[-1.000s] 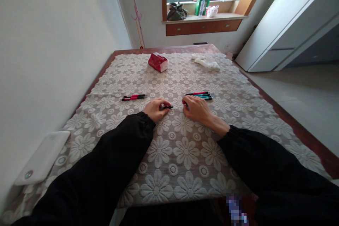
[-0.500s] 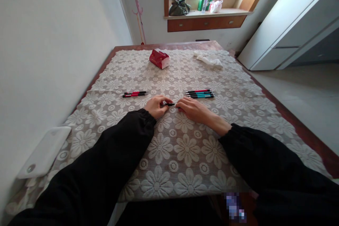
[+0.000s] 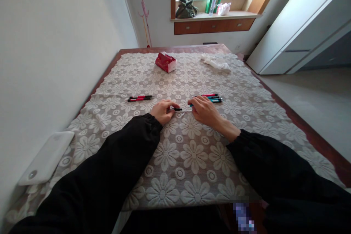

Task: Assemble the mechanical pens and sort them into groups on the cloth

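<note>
Black pen (image 3: 175,109) is pinched between left hand (image 3: 162,111) and right hand (image 3: 204,110) fingers.

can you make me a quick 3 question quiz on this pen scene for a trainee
1. True or false: the left hand and the right hand are both at one pen between them.
2. Which lies nearer the right hand? A. the red pens B. the teal and red pens C. the red tissue pack
3. Fill in: the white tray sits on the lace tablecloth beside the ____.

Key
1. True; each hand grips one end.
2. B.
3. Wall, at the person's left.
</note>
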Demonstrator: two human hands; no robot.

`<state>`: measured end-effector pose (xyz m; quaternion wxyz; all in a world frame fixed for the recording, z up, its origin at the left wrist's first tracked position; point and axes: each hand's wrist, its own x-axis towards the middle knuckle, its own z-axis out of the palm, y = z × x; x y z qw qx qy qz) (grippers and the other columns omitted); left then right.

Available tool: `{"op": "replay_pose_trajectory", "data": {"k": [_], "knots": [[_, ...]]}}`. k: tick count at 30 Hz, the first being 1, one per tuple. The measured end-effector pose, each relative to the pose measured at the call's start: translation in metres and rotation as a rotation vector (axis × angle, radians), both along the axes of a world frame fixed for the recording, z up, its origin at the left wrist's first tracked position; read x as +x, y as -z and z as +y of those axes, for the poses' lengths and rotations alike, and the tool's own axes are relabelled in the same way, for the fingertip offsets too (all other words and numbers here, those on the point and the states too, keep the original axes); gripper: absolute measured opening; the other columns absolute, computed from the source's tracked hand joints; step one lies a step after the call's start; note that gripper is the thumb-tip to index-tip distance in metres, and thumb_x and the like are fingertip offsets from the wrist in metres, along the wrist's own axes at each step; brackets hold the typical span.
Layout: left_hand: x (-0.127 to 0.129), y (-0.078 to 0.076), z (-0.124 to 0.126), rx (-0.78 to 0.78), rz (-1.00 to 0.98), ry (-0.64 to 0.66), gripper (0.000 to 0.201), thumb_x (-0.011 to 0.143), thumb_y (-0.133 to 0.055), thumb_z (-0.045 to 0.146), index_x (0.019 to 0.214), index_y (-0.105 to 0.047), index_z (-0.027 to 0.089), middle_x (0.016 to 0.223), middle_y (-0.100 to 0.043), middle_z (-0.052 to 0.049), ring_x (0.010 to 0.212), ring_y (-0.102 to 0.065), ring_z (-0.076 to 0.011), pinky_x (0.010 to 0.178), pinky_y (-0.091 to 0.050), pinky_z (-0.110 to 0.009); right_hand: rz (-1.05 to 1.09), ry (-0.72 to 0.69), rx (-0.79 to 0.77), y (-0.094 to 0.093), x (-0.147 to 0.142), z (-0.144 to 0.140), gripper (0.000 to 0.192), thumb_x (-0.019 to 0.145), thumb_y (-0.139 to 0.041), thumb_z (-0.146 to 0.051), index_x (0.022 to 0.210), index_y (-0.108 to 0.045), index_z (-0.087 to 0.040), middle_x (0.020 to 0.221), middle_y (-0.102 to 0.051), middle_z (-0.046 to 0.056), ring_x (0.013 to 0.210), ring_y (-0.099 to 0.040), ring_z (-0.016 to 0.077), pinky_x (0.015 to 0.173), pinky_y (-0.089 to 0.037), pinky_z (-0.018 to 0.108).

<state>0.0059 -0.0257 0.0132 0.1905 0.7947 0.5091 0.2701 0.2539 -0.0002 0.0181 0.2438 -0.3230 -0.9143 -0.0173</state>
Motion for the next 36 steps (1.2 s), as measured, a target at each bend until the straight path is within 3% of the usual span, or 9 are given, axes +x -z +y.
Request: {"op": "replay_pose_trajectory", "data": {"k": [5,10,13,16,22,30,36], "knots": [[0.001,-0.002,-0.002,0.045,0.045,0.013,0.032,0.082,-0.064,0.019,0.111,-0.077,0.024,0.105,-0.074,-0.003,0.098,-0.064,-0.0222,0.096,-0.052,-0.037,0.049,-0.022,-0.062,0.001,0.001,0.002,0.021,0.093,-0.050,-0.007,0.101,-0.063,-0.021,0.105,-0.072,0.009,0.102,-0.060,0.0252,0.091,-0.043,0.039],[0.002,-0.003,-0.003,0.069,0.079,0.018,0.035,0.080,-0.062,0.017,0.112,-0.075,0.024,0.106,-0.074,-0.003,0.103,-0.065,-0.0237,0.099,-0.052,-0.038,0.013,-0.192,0.008,-0.001,-0.004,-0.007,0.024,0.097,-0.055,-0.014,0.115,-0.067,-0.023,0.124,-0.069,0.009,0.114,-0.058,0.0258,0.096,-0.044,0.043],[0.002,-0.003,-0.004,0.069,0.080,0.012,0.043,0.075,-0.059,0.011,0.112,-0.074,0.024,0.105,-0.074,-0.003,0.101,-0.065,-0.0234,0.098,-0.052,-0.038,-0.030,-0.260,0.013,0.000,-0.009,-0.011,0.018,0.100,-0.057,-0.023,0.114,-0.069,-0.025,0.132,-0.067,0.008,0.119,-0.056,0.0265,0.098,-0.045,0.045],[0.002,-0.003,-0.004,0.056,0.085,0.003,0.047,0.072,-0.058,0.009,0.113,-0.073,0.025,0.106,-0.074,-0.003,0.101,-0.065,-0.0230,0.097,-0.053,-0.038,-0.041,-0.268,-0.012,0.001,-0.011,-0.011,0.017,0.102,-0.054,-0.021,0.106,-0.070,-0.024,0.128,-0.068,0.009,0.116,-0.056,0.0260,0.096,-0.045,0.044],[0.003,-0.006,-0.005,0.046,0.093,-0.015,0.046,0.071,-0.058,0.008,0.111,-0.074,0.025,0.104,-0.074,-0.003,0.100,-0.066,-0.0232,0.096,-0.054,-0.038,-0.028,-0.234,-0.026,-0.001,-0.003,-0.005,0.015,0.100,-0.057,-0.021,0.108,-0.070,-0.024,0.115,-0.070,0.008,0.107,-0.057,0.0251,0.093,-0.043,0.042],[0.003,-0.005,-0.005,0.079,0.142,0.011,0.026,0.085,-0.068,0.026,0.111,-0.074,0.024,0.107,-0.074,-0.005,0.105,-0.065,-0.0259,0.099,-0.052,-0.041,-0.039,-0.237,-0.046,0.002,-0.003,-0.002,0.015,0.103,-0.053,-0.021,0.104,-0.068,-0.022,0.113,-0.070,0.008,0.105,-0.057,0.0234,0.091,-0.043,0.039],[0.003,-0.005,-0.004,0.085,0.153,0.019,0.023,0.088,-0.068,0.026,0.110,-0.076,0.025,0.108,-0.073,-0.004,0.107,-0.066,-0.0247,0.100,-0.052,-0.039,-0.021,-0.233,-0.068,-0.001,-0.004,-0.004,0.013,0.101,-0.057,-0.022,0.104,-0.070,-0.023,0.112,-0.070,0.008,0.105,-0.056,0.0245,0.092,-0.043,0.041]]}}
